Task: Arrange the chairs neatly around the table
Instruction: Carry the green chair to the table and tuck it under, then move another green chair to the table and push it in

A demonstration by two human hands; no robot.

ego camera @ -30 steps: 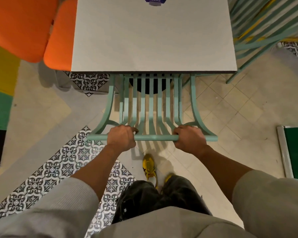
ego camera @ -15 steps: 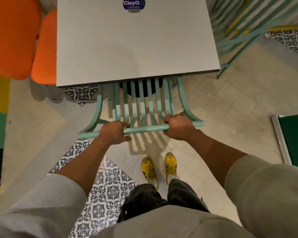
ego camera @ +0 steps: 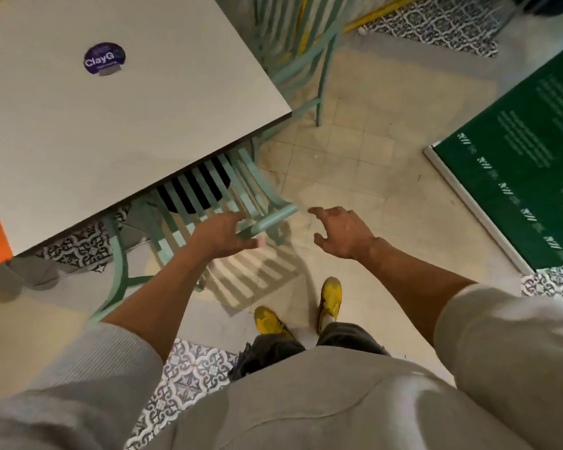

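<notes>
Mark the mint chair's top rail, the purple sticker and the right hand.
mint chair point(ego camera: 275, 218), head view, on the top rail's right end.
purple sticker point(ego camera: 104, 58), head view, on its middle.
right hand point(ego camera: 345, 232), head view, on the back of the hand.

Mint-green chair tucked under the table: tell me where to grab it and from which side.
Grip the top rail of the mint-green chair from the backrest side, where the person stands. It lies exposed outside the table edge, and the seat sits beneath.
</notes>
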